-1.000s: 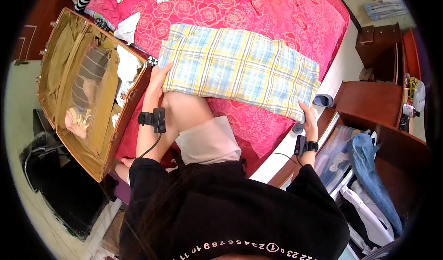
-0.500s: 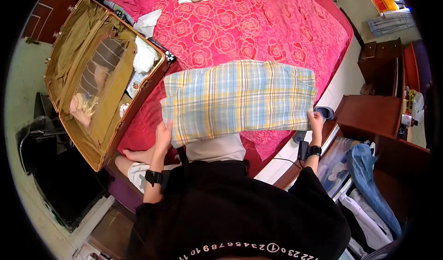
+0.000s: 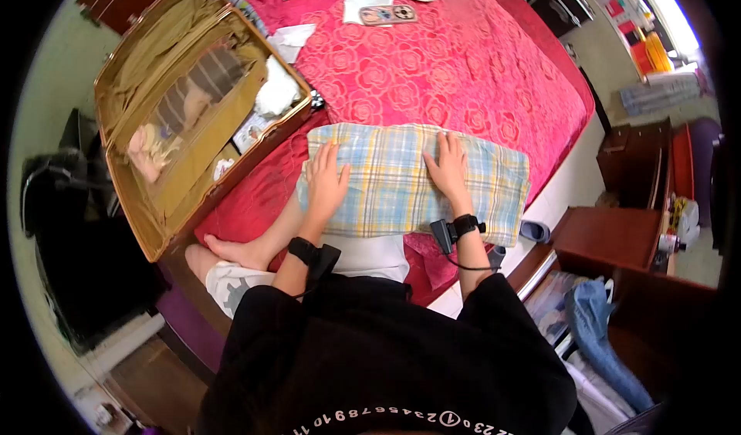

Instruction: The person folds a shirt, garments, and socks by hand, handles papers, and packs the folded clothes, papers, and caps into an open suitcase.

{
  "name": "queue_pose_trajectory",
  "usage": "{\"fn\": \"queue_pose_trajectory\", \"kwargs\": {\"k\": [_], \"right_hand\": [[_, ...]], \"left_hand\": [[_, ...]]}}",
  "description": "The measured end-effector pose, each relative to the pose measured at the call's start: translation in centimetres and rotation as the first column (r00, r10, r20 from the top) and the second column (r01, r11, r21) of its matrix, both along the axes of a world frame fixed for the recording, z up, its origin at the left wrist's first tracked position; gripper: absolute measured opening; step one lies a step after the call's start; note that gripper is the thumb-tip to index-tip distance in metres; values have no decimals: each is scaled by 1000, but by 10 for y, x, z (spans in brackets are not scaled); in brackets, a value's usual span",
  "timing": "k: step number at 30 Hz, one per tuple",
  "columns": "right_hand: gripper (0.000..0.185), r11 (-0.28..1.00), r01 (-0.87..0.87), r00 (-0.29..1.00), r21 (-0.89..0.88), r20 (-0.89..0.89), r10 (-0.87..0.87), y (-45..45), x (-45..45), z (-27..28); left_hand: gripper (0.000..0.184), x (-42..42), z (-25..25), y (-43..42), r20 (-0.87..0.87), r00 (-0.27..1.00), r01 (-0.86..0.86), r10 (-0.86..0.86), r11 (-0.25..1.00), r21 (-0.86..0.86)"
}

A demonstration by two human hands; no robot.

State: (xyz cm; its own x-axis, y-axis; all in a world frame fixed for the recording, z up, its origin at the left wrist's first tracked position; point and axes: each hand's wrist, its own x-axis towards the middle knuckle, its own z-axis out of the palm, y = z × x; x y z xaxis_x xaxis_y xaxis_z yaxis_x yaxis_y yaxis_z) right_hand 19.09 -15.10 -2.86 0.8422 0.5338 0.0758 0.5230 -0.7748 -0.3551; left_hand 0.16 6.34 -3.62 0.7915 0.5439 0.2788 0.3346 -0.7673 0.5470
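A folded plaid cloth [image 3: 386, 176] in blue, yellow and white lies across the bed in front of me, partly over my lap. What kind of garment it is cannot be made out from its folded shape. My left hand [image 3: 326, 180] rests flat on the cloth's left part, fingers stretched out towards its far edge. Right of the middle, my right hand [image 3: 449, 166] lies on top with its fingers extended. Neither hand grips the fabric. Black bands with small devices sit on both wrists.
An open brown suitcase [image 3: 174, 196] with white items in it stands on the left. The bed has a pink rose-patterned cover [image 3: 432, 72]. Farther back lie a phone [image 3: 388, 15] and papers. At the right, an open drawer holds jeans [image 3: 594, 327] beside a brown cabinet [image 3: 606, 238].
Both hands have let go of the cloth's side edges and moved inward onto its top. The cloth lies flatter and slightly lower at its right end. The camera view has shifted.
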Motion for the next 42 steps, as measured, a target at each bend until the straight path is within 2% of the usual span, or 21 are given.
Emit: {"fn": "queue_pose_trajectory", "kwargs": {"k": [6,9,11,13,14,17,18,19,21,24,27,28,29,30,31,32,33,35,39,41,42], "right_hand": [[43,945,-99,995,312,55,86,-16,-13,57],[30,881,-40,999,472,42,23,-29,-28,115],[23,826,-59,996,561,92,9,-17,-52,161],[15,657,-207,972,725,229,54,5,-98,220],[8,483,-441,876,757,480,47,27,-125,252],[17,-66,-706,683,705,703,198,43,-189,312],[20,-230,-704,620,672,739,263,46,-205,321],[24,-359,-670,576,650,760,302,50,-216,328],[25,-511,-555,657,656,723,215,66,-228,333],[27,-569,-576,699,587,714,30,88,-244,345],[28,-345,-733,633,586,774,-31,91,-249,349],[31,-416,-675,619,609,775,130,89,-251,352],[31,-110,-825,547,555,832,94,81,-248,355],[32,201,-879,455,432,886,88,71,-242,360],[32,326,-873,411,362,907,94,72,-241,361],[32,439,-854,359,281,927,106,73,-241,363],[32,387,-873,360,297,927,101,77,-243,362],[32,276,-905,360,325,928,90,90,-248,360],[32,0,-898,431,440,881,196,96,-253,357],[31,-25,-841,488,540,778,396,92,-259,355],[31,43,-816,509,576,683,524,86,-266,357]], "left_hand": [[55,-32,-33,7,-69,902,-429,425,874,-230],[53,-48,-28,20,-235,943,-325,236,804,-497],[48,-49,-16,14,-44,968,-215,246,731,-648],[44,-42,-4,3,113,950,-111,292,651,-751],[43,-38,0,-4,166,928,-76,333,607,-791],[44,-44,-10,-9,242,894,80,378,397,-914],[44,-52,-14,-7,258,891,143,373,308,-941],[45,-64,-12,-7,232,898,122,375,294,-948],[47,-79,-4,-2,191,908,92,373,268,-959],[40,-123,6,10,223,857,91,464,290,-953],[39,-182,12,25,167,822,20,544,267,-964],[40,-202,7,27,109,821,-65,560,281,-957],[40,-222,1,30,59,812,-146,581,299,-943],[41,-237,9,29,49,787,-218,615,351,-911],[41,-251,19,28,45,759,-289,650,399,-870],[43,-270,17,32,24,727,-313,686,363,-878],[46,-289,15,35,2,693,-335,721,324,-885],[35,-320,23,42,-23,605,-344,796,235,-909],[33,-353,40,60,-99,753,-421,650,362,-832],[34,-358,35,64,-157,806,-443,571,405,-800],[36,-359,33,63,-174,784,-460,596,369,-808]]}}
